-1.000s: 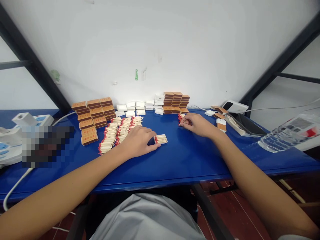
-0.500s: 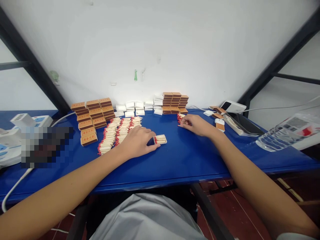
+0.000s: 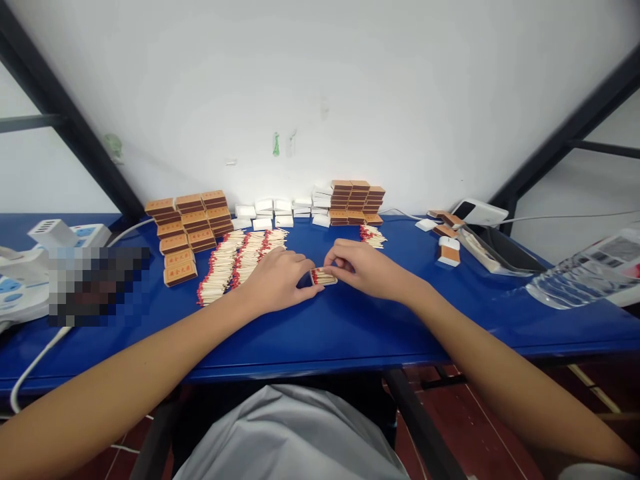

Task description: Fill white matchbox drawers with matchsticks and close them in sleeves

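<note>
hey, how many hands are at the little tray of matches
2: the left hand at the left end of the tray, the right hand at its right end. None seem hidden.

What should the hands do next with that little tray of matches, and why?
Perhaps the right hand should gently loosen its grip over the tray, dropping in any match it holds. Its fingertips are right at the tray, matches lie inside, and the left hand is at the other end. Whether it's holding one is too small to tell.
</note>
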A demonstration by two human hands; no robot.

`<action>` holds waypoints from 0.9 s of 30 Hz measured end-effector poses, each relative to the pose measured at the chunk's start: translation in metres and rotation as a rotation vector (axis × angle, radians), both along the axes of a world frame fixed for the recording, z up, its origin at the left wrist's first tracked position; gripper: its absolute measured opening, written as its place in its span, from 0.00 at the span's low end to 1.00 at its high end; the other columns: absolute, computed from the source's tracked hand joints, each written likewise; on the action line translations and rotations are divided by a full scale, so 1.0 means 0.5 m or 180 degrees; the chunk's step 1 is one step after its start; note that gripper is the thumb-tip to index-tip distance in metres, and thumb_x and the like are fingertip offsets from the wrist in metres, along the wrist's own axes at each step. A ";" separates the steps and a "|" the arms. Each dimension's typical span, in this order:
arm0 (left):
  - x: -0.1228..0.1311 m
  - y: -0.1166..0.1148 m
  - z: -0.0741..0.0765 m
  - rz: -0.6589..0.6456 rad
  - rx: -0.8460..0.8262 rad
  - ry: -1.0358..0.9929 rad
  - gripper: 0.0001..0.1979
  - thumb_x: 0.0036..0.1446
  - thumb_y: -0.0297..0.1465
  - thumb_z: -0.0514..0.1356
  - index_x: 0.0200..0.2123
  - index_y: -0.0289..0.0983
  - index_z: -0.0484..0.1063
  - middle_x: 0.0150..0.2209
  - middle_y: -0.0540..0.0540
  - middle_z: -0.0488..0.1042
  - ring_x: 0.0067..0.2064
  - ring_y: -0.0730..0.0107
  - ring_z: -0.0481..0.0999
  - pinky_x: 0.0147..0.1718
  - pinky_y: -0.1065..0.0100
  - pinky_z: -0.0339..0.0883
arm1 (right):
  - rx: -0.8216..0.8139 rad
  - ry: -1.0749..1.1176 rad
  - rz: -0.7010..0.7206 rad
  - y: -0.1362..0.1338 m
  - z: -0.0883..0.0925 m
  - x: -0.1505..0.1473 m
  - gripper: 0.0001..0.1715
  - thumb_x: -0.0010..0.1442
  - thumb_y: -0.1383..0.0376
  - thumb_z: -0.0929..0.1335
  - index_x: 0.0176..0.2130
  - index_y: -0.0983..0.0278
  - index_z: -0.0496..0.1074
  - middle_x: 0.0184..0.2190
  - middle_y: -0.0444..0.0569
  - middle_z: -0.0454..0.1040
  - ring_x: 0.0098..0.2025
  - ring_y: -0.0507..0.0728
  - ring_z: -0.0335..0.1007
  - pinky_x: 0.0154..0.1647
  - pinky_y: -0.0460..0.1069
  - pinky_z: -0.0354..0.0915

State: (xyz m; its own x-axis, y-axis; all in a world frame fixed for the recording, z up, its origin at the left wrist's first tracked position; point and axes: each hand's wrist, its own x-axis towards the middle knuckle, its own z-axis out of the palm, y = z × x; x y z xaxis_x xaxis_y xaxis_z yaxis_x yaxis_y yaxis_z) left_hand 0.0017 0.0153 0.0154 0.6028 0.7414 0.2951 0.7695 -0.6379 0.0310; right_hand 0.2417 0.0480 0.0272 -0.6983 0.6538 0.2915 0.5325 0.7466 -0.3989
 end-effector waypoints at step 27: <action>-0.007 0.000 0.003 0.0009 -0.0072 0.0031 0.16 0.69 0.45 0.65 0.43 0.38 0.80 0.35 0.46 0.81 0.38 0.58 0.80 0.40 0.60 0.66 | -0.0008 -0.0505 -0.1091 0.149 -0.020 0.205 0.14 0.64 0.55 0.72 0.34 0.61 0.82 0.29 0.52 0.79 0.31 0.60 0.69 0.34 0.54 0.60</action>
